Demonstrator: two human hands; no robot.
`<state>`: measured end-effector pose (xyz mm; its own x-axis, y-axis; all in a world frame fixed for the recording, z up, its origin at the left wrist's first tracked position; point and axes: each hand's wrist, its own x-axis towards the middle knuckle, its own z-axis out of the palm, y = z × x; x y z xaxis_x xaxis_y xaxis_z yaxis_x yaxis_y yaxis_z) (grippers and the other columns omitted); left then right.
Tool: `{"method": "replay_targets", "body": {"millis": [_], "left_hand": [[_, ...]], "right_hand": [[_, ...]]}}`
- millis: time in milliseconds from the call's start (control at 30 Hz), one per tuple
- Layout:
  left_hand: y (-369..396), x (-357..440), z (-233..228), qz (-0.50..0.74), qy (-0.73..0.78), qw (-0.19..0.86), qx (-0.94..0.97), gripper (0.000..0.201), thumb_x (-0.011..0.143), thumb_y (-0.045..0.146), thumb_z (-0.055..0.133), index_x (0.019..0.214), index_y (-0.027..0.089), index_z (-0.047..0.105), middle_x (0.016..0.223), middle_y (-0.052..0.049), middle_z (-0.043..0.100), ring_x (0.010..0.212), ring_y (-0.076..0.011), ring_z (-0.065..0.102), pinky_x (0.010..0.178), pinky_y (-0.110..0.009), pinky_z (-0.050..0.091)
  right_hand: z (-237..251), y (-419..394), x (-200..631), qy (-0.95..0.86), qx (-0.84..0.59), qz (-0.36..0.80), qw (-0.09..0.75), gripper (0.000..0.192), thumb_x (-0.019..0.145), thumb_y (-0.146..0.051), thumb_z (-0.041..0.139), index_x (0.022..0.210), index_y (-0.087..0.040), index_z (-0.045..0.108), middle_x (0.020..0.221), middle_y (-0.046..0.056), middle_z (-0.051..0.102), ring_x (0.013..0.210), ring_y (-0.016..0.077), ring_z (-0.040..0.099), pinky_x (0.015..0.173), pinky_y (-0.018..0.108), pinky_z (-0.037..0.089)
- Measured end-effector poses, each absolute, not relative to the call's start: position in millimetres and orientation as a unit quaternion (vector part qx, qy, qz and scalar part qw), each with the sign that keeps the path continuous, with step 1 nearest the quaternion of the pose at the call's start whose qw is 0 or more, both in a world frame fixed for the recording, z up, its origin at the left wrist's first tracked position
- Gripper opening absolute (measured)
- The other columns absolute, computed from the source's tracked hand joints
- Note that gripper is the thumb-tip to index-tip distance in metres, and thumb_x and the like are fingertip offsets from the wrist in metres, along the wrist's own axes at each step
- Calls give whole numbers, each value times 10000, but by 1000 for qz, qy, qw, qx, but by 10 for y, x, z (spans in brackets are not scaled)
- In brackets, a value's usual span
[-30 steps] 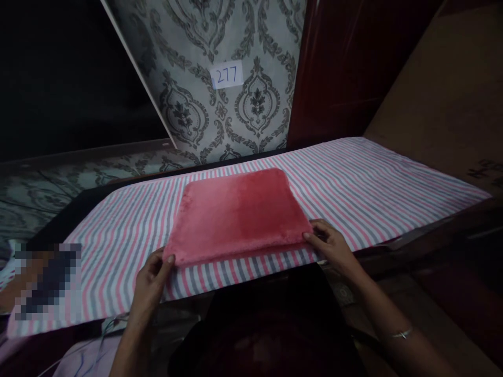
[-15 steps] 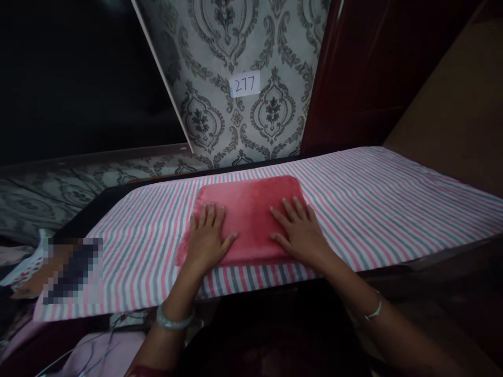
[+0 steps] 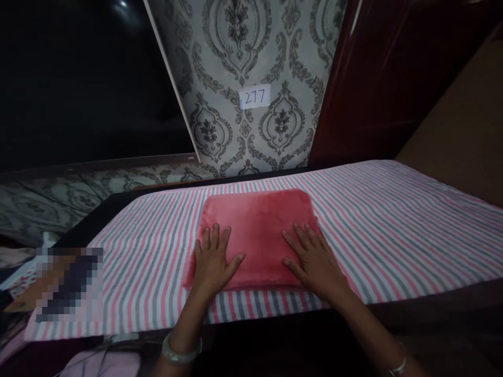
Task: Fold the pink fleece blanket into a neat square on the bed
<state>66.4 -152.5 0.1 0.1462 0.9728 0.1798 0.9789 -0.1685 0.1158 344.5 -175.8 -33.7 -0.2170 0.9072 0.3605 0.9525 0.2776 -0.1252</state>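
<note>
A folded, plush pinkish-red cloth (image 3: 257, 230), perhaps a blanket or towel, lies flat as a rounded rectangle on a striped sheet (image 3: 153, 251). My left hand (image 3: 215, 262) rests palm down on its left side, fingers spread. On the right side, my right hand (image 3: 314, 262) presses flat with its fingers apart too. Both thumbs point inward, and the middle of the cloth shows between the hands. Its underside and the parts beneath my palms are hidden.
Behind the table stands a patterned wall with a paper label (image 3: 255, 96) reading 277. A dark television screen (image 3: 86, 78) is at the left, a dark red cabinet panel (image 3: 369, 78) at the right. A blurred-out patch (image 3: 70, 285) covers something at the left front.
The view has tilted up a little, so everything sits lower in the picture. Both hands stay spread on the red cloth, which remains folded flat.
</note>
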Motion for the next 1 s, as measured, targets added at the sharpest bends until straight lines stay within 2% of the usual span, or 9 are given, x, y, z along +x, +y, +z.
{"method": "replay_targets", "body": {"millis": [167,267,367,500,667,733,867,1000], "left_hand": [[-1536,618,-31,-120,-638,12,-760,745,919,599,502,1552,235,358,1651,-162,234,1524,-401,155,1161,-660,207],[-1509,544,27,-113,-631,1,-767,722,913,604,509,1535,257,391,1635,-153,287,1511,-392,215,1156,-633,247],[-1382,525,216,-114,-612,-5,-783,682,933,586,477,1516,236,424,1598,-159,367,1493,-361,288,1168,-582,265],[-977,728,616,-108,-574,-30,-811,663,974,524,394,1527,157,386,1583,-182,387,1495,-314,299,1193,-526,245],[-324,1106,894,-83,-616,-48,-782,643,986,475,380,1540,151,347,1619,-175,315,1516,-284,247,1216,-507,191],[-146,1170,829,-84,-639,-45,-763,633,988,475,371,1528,145,370,1605,-192,337,1508,-308,262,1208,-542,188],[-21,1151,478,-99,-664,-28,-740,640,990,499,343,1476,97,449,1540,-231,429,1471,-363,318,1188,-611,169],[-21,1100,182,-118,-670,-1,-733,630,995,517,308,1436,112,504,1483,-207,505,1441,-352,354,1186,-595,169]], "right_hand": [[-390,-1748,3482,-781,-593,-62,186,654,949,-617,461,1525,-311,430,1606,102,353,1474,393,282,1125,617,312],[-293,-1664,3569,-791,-585,-31,174,630,944,-601,469,1500,-304,472,1566,109,420,1438,398,358,1098,613,356],[-15,-1420,3593,-798,-568,-13,200,605,968,-516,443,1497,-226,481,1506,140,497,1394,371,437,1107,564,379],[481,-883,3340,-775,-583,-5,244,618,982,-414,419,1526,-120,413,1531,180,452,1425,334,402,1151,483,351],[789,-335,2912,-727,-662,44,177,563,1001,-394,405,1510,-154,432,1528,183,452,1413,330,409,1120,495,349],[738,-236,2848,-702,-695,45,152,541,1006,-403,401,1480,-151,474,1504,196,477,1401,341,417,1116,515,327],[387,-168,2868,-687,-710,-28,153,506,1012,-431,365,1350,-139,602,1377,222,582,1316,364,483,1079,567,301],[42,-132,2912,-692,-702,-63,157,496,1020,-426,344,1290,-135,642,1247,195,661,1203,350,548,1060,538,286]]}}
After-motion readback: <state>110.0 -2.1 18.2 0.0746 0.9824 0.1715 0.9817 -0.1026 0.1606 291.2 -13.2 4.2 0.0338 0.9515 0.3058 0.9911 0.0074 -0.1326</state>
